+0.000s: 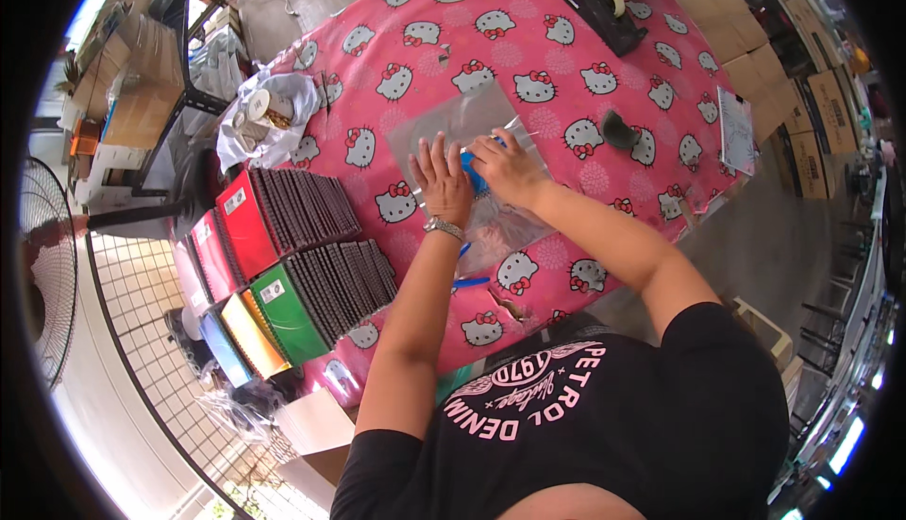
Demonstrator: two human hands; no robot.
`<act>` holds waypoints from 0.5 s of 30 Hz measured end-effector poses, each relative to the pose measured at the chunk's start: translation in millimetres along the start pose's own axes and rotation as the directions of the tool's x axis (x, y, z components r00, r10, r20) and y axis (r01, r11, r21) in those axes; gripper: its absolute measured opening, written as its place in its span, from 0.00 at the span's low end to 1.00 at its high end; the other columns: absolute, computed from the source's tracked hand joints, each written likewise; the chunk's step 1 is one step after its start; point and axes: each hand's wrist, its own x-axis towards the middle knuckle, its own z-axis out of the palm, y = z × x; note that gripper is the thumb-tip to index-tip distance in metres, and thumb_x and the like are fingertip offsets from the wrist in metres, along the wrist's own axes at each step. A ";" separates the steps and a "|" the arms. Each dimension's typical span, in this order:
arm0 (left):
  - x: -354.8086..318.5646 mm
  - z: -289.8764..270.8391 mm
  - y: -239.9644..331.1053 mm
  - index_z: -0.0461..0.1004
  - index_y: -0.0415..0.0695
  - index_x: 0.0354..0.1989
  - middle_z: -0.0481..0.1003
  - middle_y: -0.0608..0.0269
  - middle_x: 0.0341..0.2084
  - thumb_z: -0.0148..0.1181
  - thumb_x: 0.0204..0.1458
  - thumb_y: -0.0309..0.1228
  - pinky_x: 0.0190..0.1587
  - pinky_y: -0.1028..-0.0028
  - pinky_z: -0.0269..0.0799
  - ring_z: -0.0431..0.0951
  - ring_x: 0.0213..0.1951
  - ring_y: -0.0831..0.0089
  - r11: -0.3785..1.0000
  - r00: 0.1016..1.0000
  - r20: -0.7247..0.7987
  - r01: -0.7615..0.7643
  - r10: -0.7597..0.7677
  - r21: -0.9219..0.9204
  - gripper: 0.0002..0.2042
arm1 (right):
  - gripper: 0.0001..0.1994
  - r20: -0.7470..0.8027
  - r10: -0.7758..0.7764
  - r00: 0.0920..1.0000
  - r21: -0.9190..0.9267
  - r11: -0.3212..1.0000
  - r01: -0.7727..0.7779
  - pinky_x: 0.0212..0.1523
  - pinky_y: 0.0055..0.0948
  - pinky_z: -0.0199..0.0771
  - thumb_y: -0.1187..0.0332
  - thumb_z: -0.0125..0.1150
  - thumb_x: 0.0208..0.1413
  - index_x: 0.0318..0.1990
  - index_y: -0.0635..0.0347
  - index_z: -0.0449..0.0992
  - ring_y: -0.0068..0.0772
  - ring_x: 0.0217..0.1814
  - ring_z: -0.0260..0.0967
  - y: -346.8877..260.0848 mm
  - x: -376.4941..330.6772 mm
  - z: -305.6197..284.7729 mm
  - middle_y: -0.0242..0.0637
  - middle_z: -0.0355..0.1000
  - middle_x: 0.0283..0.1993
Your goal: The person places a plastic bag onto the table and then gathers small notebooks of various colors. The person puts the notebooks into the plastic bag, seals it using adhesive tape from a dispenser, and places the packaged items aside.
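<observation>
A clear plastic bag (437, 111) lies flat on the table in front of me. My left hand (441, 178) rests on it, fingers stretched out, palm down; a metal-band watch (444, 227) circles that wrist. Close beside it, my right hand (508, 169) has its fingers bent and pressed down at the bag. Between the two hands shows a small bright blue item (475, 174), partly covered by the right fingers; its kind is hidden. What the right fingertips hold, if anything, is hidden. A slim blue pen-like thing (471, 283) lies nearer my body.
Spiral notebooks with red (253, 223) and green (288, 312) covers stand stacked at the left. Behind them sits a crumpled white bag (297, 95) holding rolls. A black tape dispenser (604, 15) stands far right, near a dark cup-like object (618, 130). The pink tablecloth (444, 10) is torn in places.
</observation>
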 end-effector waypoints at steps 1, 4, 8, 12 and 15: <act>3.8 -2.3 -9.0 0.73 0.48 0.45 0.73 0.62 0.46 0.57 0.45 0.27 0.67 0.50 0.42 0.62 0.62 0.64 0.996 0.995 0.094 -0.040 0.032 0.081 0.15 | 0.06 -0.030 0.047 0.998 0.004 0.999 -0.047 0.62 0.44 0.52 0.66 0.53 0.52 0.35 0.50 0.77 0.29 0.58 0.64 -8.4 -3.1 0.1 0.28 0.71 0.48; 12.8 -18.4 -41.8 0.78 0.53 0.40 0.75 0.67 0.39 0.57 0.46 0.33 0.69 0.55 0.37 0.68 0.56 0.65 0.958 0.916 0.400 -0.093 -0.025 0.273 0.12 | 0.08 -0.020 0.128 0.992 0.032 0.991 -0.128 0.62 0.46 0.53 0.66 0.53 0.53 0.39 0.50 0.76 0.29 0.61 0.62 -18.7 -9.5 9.5 0.28 0.71 0.51; 1.3 -51.3 -14.0 0.76 0.45 0.41 0.74 0.60 0.41 0.59 0.44 0.32 0.61 0.56 0.55 0.70 0.51 0.61 0.991 0.870 0.491 -0.021 -0.048 0.134 0.14 | 0.09 0.007 0.211 0.977 0.048 0.976 -0.211 0.62 0.47 0.53 0.66 0.52 0.54 0.42 0.48 0.75 0.30 0.62 0.62 -12.4 -27.8 16.1 0.28 0.71 0.53; 2.8 -30.1 11.0 0.71 0.41 0.51 0.71 0.55 0.44 0.60 0.45 0.31 0.57 0.61 0.64 0.70 0.50 0.56 0.990 0.938 0.327 -0.083 0.118 -0.118 0.22 | 0.13 0.097 0.169 0.981 0.003 0.985 -0.170 0.63 0.49 0.53 0.66 0.53 0.54 0.46 0.48 0.76 0.30 0.62 0.61 -14.4 -13.6 5.1 0.28 0.71 0.53; -7.8 -2.4 -2.2 0.67 0.38 0.55 0.70 0.51 0.45 0.59 0.46 0.31 0.57 0.62 0.65 0.69 0.50 0.55 0.995 0.925 0.374 -0.028 0.062 -0.095 0.24 | 0.12 -0.051 0.251 0.967 -0.067 0.965 -0.254 0.63 0.48 0.52 0.64 0.55 0.53 0.45 0.49 0.77 0.31 0.61 0.62 6.5 -12.1 -4.1 0.28 0.71 0.51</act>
